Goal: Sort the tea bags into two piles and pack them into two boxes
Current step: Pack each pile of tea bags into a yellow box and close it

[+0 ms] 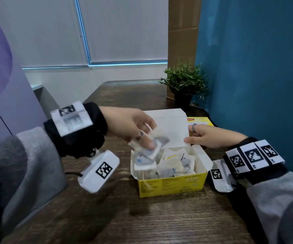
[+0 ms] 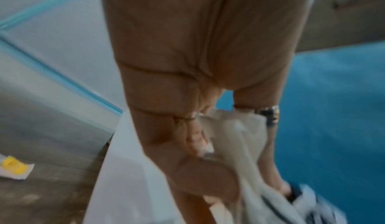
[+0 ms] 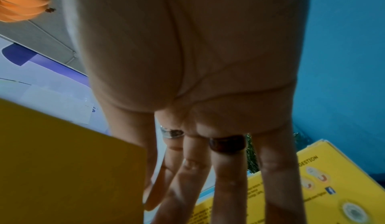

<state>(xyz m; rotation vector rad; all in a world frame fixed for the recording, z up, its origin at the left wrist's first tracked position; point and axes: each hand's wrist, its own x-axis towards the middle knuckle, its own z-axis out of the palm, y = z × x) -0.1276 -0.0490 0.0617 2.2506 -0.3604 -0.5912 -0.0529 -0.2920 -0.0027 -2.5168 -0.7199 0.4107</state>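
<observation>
**Getting the handful into the box cleanly**

The left hand [image 1: 131, 127] grips a small bunch of tea bags [image 1: 151, 144], fingers and thumb curled round them, just above the near-left corner of the open box [image 1: 170, 185]. The right hand [image 1: 207, 138] steadies the raised lid [image 1: 170, 127]: thumb on the lid's near edge, fingers stretched along its back, as the right wrist view shows. More bags [image 1: 174, 164] lie loose in the box under and to the right of the left hand; strings trail among them.

The bunch looks soft and slippery, so I judge it best to lower it well inside the walls before the fingers loosen, and to aim for the barer left side. The right hand should hold the lid back until the left hand is out. Watch the side flap [image 1: 203, 155] by the right wrist and any hanging tags. One stray bag [image 2: 14, 167] lies on the table, left of the left hand. A second box [image 1: 201, 121] sits just beyond the right hand's fingers.
</observation>
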